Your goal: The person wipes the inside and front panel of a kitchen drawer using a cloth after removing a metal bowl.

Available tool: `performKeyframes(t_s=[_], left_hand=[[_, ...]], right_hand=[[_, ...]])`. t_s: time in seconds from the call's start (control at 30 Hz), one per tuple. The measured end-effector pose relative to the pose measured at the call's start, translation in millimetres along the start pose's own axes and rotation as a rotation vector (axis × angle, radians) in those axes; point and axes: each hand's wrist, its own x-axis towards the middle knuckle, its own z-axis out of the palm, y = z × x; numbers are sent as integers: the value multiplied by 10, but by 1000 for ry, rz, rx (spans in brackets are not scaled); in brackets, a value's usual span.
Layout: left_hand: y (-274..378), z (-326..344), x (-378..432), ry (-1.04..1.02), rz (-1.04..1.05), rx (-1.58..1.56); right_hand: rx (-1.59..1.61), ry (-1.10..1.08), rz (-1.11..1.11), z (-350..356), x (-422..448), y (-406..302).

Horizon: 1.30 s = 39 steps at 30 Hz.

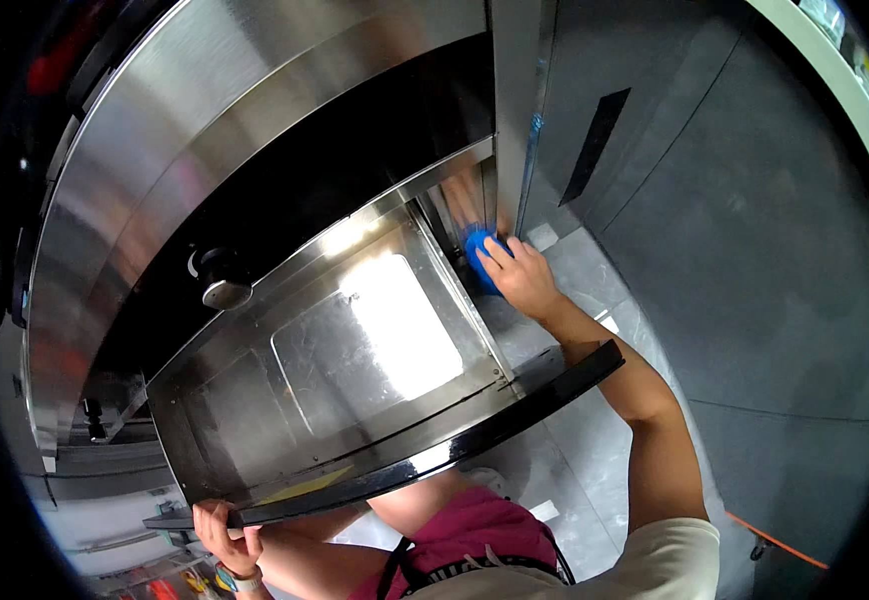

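A stainless steel drawer (232, 420) with a black front panel (479, 442) is pulled out before me. At the panel's lower left end, my left hand (224, 536) grips the edge with its fingers curled over it. My right hand (521, 277) presses a blue cloth or sponge (483, 259) against the shiny steel beside the drawer's right side. The blue item is blurred and partly hidden under my fingers. My right forearm passes beyond the panel's right end.
A black knob (224, 277) juts out above the drawer on the steel appliance front (284, 67). Grey panels (764, 262) rise at the right, near an upright steel edge (513, 97). Grey tiled floor (577, 450) lies below, and my bent knees are under the drawer front.
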Motion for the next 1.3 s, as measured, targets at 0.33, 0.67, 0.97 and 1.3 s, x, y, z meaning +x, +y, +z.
performKeyframes(t_s=[0.33,0.67,0.97,1.3], left_hand=[[-63,-53,-61,-99,-58,-28],[393,-339,394,-277,-60,-49],[828,-575,1909,-254,390,387],[1884,-584,3378,230,491,333]], right_hand=[[31,251,69,-280,301,35],[353,676,232,-1489,1536,469],[168,128,218,-746,753,161],[121,221,194,-1148,1301,153]])
